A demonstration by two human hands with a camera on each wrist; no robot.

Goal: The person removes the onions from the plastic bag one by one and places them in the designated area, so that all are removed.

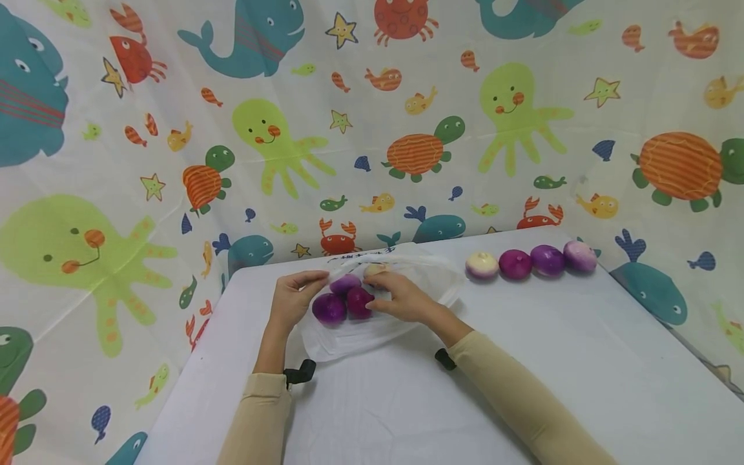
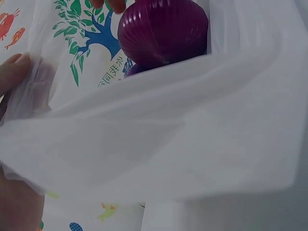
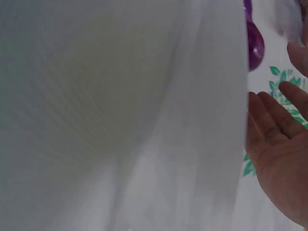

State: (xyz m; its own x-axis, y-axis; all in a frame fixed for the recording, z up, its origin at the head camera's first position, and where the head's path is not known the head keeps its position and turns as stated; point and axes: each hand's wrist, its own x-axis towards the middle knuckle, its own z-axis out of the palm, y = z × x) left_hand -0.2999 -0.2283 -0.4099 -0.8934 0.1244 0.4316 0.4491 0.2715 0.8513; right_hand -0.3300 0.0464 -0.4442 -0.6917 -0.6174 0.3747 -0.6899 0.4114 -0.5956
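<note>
A white plastic bag (image 1: 354, 339) with printed leaves lies on the table, with several onions at its opening. Two purple onions (image 1: 329, 309) and a dark red onion (image 1: 360, 302) sit close together; a pale onion (image 1: 374, 268) is behind, partly covered by my right hand. My left hand (image 1: 290, 302) pinches the bag's left edge between thumb and fingers. Over the opening reaches my right hand (image 1: 407, 300), fingers extended near the red and pale onions. The right wrist view shows its palm (image 3: 284, 163) holding nothing visible; a bag layer hides the fingertips.
To the right of the bag, a row holds a pale onion (image 1: 482, 266), a red onion (image 1: 515, 265), a purple onion (image 1: 547, 261) and a whitish-purple onion (image 1: 580, 257). They stand on the white table (image 1: 523, 336), near its back edge. A sea-animal patterned curtain (image 1: 349, 155) hangs behind.
</note>
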